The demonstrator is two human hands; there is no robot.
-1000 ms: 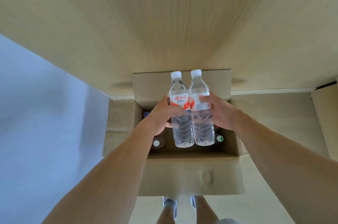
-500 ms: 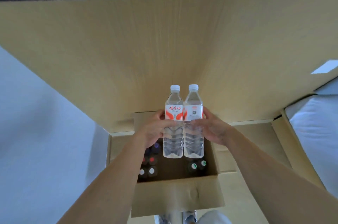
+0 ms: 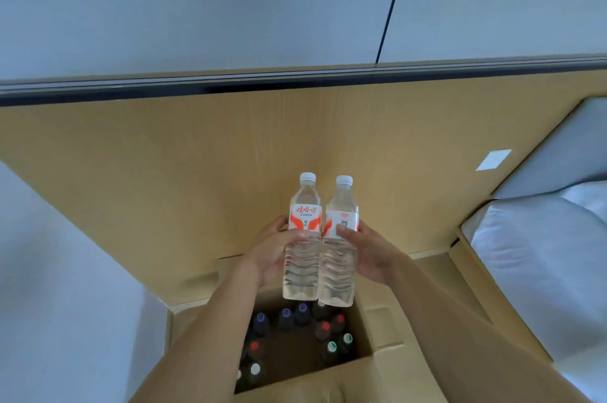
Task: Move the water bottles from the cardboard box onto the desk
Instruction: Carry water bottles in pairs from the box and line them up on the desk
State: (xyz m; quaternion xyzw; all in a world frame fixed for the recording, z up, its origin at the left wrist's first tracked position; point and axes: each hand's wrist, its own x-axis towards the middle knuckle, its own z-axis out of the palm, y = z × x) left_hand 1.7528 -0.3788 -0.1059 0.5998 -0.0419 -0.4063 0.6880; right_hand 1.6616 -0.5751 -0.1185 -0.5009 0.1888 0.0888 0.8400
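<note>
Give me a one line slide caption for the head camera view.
Left hand and right hand lift two water bottles above the cardboard box.

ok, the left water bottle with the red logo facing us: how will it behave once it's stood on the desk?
The left water bottle looks full to the neck, so probably heavy for its size. It is tall on a narrow base, so a nudge could tip it. Its ribbed clear wall probably flexes slightly under the left hand.
</note>
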